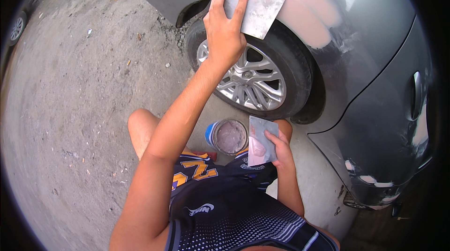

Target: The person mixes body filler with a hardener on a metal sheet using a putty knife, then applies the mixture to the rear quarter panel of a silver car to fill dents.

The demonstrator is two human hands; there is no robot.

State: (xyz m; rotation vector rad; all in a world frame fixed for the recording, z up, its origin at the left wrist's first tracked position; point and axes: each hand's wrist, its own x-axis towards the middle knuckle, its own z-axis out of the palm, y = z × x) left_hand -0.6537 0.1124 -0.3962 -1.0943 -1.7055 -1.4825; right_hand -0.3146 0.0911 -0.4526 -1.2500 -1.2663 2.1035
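Observation:
My left hand [226, 28] is stretched up and grips a flat grey putty spreader [262, 12], fingers spread along its face. The spreader's upper edge lies against the pink body filler [304, 12] on the fender above the wheel. Low in front of my body, my right hand [280, 148] pinches a rectangular grey mixing plate [263, 127] by its right side. A lump of pink putty [256, 148] sits on the plate's lower left part. An open round can [230, 137] of pinkish filler stands on the ground between my knees.
The silver-spoked car wheel [248, 77] is just below my left hand. A dark grey car door [389, 124] with sanded pale patches curves down at the right. Gravelly ground [89, 87] stretches left, with another vehicle's wheel [18, 28] at the far left.

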